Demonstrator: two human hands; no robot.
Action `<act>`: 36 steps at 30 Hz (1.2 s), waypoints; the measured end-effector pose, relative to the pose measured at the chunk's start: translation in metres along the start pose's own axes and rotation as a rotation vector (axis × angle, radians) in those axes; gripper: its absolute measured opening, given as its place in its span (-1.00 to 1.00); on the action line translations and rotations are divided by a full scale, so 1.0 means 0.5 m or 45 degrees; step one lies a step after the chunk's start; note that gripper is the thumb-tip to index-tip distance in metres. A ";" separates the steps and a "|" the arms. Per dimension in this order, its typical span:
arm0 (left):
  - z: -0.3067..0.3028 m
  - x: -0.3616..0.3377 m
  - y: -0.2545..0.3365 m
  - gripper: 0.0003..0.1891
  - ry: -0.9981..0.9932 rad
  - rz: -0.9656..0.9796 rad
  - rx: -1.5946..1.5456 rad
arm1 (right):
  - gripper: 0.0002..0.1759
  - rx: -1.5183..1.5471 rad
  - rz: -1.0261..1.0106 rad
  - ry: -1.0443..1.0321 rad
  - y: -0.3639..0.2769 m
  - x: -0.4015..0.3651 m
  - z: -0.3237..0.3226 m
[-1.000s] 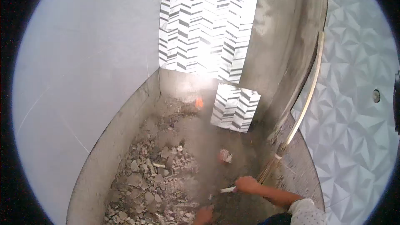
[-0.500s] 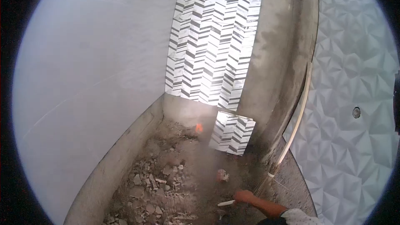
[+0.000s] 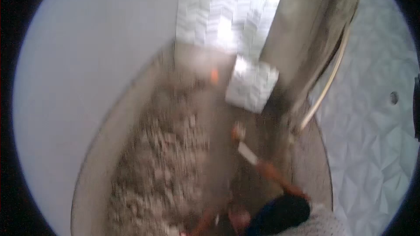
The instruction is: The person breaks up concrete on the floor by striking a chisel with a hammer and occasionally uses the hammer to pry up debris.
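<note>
My right hand [image 3: 266,169] is closed around a short white bar-like object [image 3: 248,153], blurred by motion. The bar's far end overlaps a small brown-and-white lump [image 3: 239,132] on the dirt floor. A pale dotted sleeve [image 3: 321,220] and a dark rounded shape [image 3: 280,213] lie below my right arm. At the bottom edge, a smeared skin-coloured shape looks like my left hand [image 3: 202,223]; its fingers are not readable. Above the lump leans a small chevron-patterned tile piece [image 3: 253,85].
Broken rubble [image 3: 164,166] covers the floor on the left, along a low ledge [image 3: 94,166]. Chevron tiles [image 3: 227,13] line the back wall, with a small orange piece [image 3: 214,76] below. A pale curved stick [image 3: 328,83] leans beside the faceted white panel [image 3: 372,148].
The view has tipped downward, so the scene sits higher and is blurred. My right hand has moved the white bar up to the lump. More of the dark shape and sleeve shows.
</note>
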State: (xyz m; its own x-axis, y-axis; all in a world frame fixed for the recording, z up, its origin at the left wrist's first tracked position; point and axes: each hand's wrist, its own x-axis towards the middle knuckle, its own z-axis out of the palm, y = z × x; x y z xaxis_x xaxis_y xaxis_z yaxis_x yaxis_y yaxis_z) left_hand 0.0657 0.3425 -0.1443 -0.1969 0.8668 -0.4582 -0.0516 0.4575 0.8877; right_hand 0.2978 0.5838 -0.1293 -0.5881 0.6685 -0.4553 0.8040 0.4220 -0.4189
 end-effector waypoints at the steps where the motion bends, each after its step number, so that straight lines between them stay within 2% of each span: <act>1: -0.012 -0.011 -0.009 -0.62 0.006 -0.039 -0.035 | -0.55 0.050 0.056 0.100 -0.028 -0.017 0.005; 4: -0.051 -0.061 0.002 -0.60 0.068 -0.239 -0.158 | -0.53 0.196 0.248 0.296 -0.121 -0.095 0.050; 6: -0.086 -0.066 0.018 -0.58 0.124 -0.339 -0.238 | -0.49 0.065 0.183 0.366 -0.096 -0.105 0.111; 9: -0.122 -0.068 0.033 -0.56 0.260 -0.333 -0.196 | -0.50 0.320 0.200 -0.149 -0.134 -0.165 0.122; 10: -0.128 -0.060 0.029 -0.55 0.336 -0.263 -0.128 | -0.50 0.333 0.166 -0.175 -0.137 -0.175 0.127; 12: -0.141 -0.043 0.009 -0.56 0.265 -0.211 0.053 | -0.50 0.351 0.096 -0.215 -0.131 -0.189 0.133; 15: -0.149 -0.026 -0.020 -0.57 0.217 -0.256 0.109 | -0.49 0.317 -0.189 0.348 -0.012 -0.146 0.178; 18: -0.139 -0.010 -0.039 -0.59 0.224 -0.327 0.002 | -0.50 0.227 0.224 0.371 -0.026 -0.116 0.102; 21: -0.116 -0.012 -0.013 -0.60 0.312 -0.346 -0.002 | -0.51 0.128 0.297 0.059 -0.100 -0.108 0.044; 22: -0.116 -0.016 0.025 -0.61 0.312 -0.385 -0.002 | -0.51 0.101 0.329 0.074 -0.104 -0.107 0.052; 24: -0.130 -0.017 0.040 -0.63 0.294 -0.285 0.070 | -0.51 0.041 0.386 0.097 -0.111 -0.109 0.066; 26: -0.149 -0.016 0.063 -0.66 0.320 -0.125 0.271 | -0.52 -0.006 0.282 0.106 -0.118 -0.115 0.065; 29: -0.127 -0.039 0.182 -0.66 0.452 -0.024 0.081 | -0.52 -0.080 0.273 0.143 -0.122 -0.118 0.045; 32: -0.111 -0.038 0.212 -0.66 0.552 0.048 0.032 | -0.52 -0.111 0.322 0.163 -0.122 -0.118 0.027; 36: -0.094 -0.030 0.225 -0.66 0.521 0.095 0.101 | -0.51 -0.203 0.353 0.127 -0.128 -0.120 0.023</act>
State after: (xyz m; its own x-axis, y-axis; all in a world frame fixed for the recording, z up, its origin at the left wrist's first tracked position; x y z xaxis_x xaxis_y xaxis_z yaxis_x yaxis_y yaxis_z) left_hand 0.0168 0.3717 -0.0357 -0.5708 0.7549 -0.3230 0.0497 0.4245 0.9041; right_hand 0.2806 0.5095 -0.0844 -0.3395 0.8245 -0.4526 0.9406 0.3007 -0.1578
